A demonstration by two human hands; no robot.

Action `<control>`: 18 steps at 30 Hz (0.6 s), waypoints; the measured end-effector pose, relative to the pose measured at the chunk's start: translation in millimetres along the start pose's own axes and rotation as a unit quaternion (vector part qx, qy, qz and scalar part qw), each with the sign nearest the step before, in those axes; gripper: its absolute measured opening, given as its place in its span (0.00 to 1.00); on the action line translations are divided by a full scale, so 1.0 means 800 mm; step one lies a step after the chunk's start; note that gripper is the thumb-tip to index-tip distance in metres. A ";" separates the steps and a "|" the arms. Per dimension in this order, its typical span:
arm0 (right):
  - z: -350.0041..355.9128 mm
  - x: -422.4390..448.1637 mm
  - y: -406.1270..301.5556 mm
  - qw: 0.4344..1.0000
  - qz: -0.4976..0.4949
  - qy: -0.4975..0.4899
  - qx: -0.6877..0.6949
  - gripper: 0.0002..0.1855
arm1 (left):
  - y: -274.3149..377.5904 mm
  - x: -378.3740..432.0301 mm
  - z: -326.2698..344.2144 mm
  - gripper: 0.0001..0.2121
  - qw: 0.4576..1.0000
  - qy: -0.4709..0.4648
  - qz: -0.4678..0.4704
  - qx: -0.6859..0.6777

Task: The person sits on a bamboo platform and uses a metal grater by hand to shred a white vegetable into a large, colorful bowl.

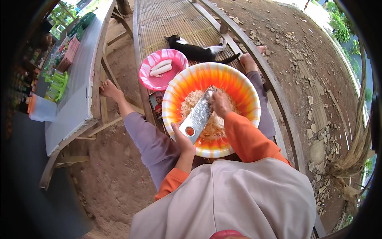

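My left hand (183,139) grips the near end of a flat metal grater (197,115), beside its round hole. The grater slants over a large orange, yellow and white plastic basin (176,89), its far end down in pale shredded food (191,100). Curled fingers of my right hand (221,104) rest at the grater's upper part; a small whitish piece (210,94) shows at the fingertips, mostly hidden by them. White gratings cling to the metal. Beyond the basin's left side, a pink and white bowl (143,78) holds peeled white root pieces (161,68).
A black and white cat (194,51) lies on the bamboo-slat bench (179,18) behind the bowls. A wooden rail (276,86) runs along the right. Left stands a white-topped table (80,77) with a pink basket (69,53) and a clear plastic container (44,108).
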State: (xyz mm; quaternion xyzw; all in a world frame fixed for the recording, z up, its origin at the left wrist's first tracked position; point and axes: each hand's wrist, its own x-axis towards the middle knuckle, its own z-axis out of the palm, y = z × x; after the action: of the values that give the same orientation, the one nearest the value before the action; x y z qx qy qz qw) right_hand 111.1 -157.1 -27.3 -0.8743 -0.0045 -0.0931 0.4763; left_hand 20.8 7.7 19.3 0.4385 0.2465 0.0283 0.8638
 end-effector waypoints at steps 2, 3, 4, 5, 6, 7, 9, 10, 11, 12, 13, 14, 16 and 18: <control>-0.009 0.014 -0.002 0.981 0.149 -0.040 0.120 0.02 | -0.003 0.001 -0.001 0.28 1.000 0.011 0.006 0.013; -0.001 0.008 0.003 0.999 0.017 -0.029 0.013 0.02 | -0.003 0.003 -0.002 0.28 1.000 0.012 -0.001 0.001; 0.013 -0.007 0.007 0.989 -0.115 -0.018 -0.095 0.02 | -0.003 0.004 -0.001 0.28 1.000 0.009 -0.007 -0.005; 0.009 -0.031 -0.029 0.986 -0.149 -0.033 -0.070 0.03 | 0.000 0.005 -0.003 0.29 1.000 0.013 -0.012 -0.014; 0.009 -0.047 -0.053 0.985 -0.170 -0.024 -0.016 0.04 | 0.001 0.004 -0.005 0.29 1.000 0.017 -0.018 -0.020; 0.010 -0.045 -0.051 0.988 -0.152 -0.029 -0.022 0.03 | 0.001 0.003 -0.006 0.29 1.000 0.020 -0.017 -0.012; 0.008 -0.022 -0.015 0.988 -0.138 -0.008 -0.065 0.04 | 0.003 -0.004 -0.002 0.28 1.000 0.015 -0.016 -0.003; 0.009 -0.007 0.004 0.998 -0.066 0.004 -0.008 0.04 | 0.004 -0.003 0.002 0.28 1.000 0.006 -0.012 0.001; 0.004 0.009 0.011 0.998 0.004 0.024 0.051 0.05 | 0.003 -0.002 0.005 0.28 1.000 0.006 -0.014 -0.001; 0.004 0.014 0.016 0.997 0.008 0.062 0.051 0.09 | 0.004 -0.003 0.005 0.28 1.000 0.007 -0.017 -0.008; 0.006 0.010 0.021 0.999 -0.024 0.027 0.034 0.04 | 0.005 -0.004 0.004 0.29 1.000 0.008 -0.020 -0.014; 0.012 -0.002 0.006 0.995 -0.098 0.014 0.002 0.07 | 0.007 -0.002 0.004 0.29 0.999 0.015 -0.019 -0.027; 0.009 -0.037 -0.049 0.991 -0.106 -0.047 0.066 0.11 | 0.006 0.007 0.002 0.29 0.999 0.009 -0.011 -0.029; 0.021 -0.048 -0.049 0.986 -0.160 0.027 -0.030 0.17 | 0.005 -0.001 -0.004 0.29 1.000 0.008 -0.011 -0.018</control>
State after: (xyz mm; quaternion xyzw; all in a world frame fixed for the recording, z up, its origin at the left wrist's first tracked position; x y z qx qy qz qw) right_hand 72.0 -118.2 -10.0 -0.8733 -0.1287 -0.1920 0.4289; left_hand 19.7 12.7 21.0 0.4202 0.2574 0.0265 0.8697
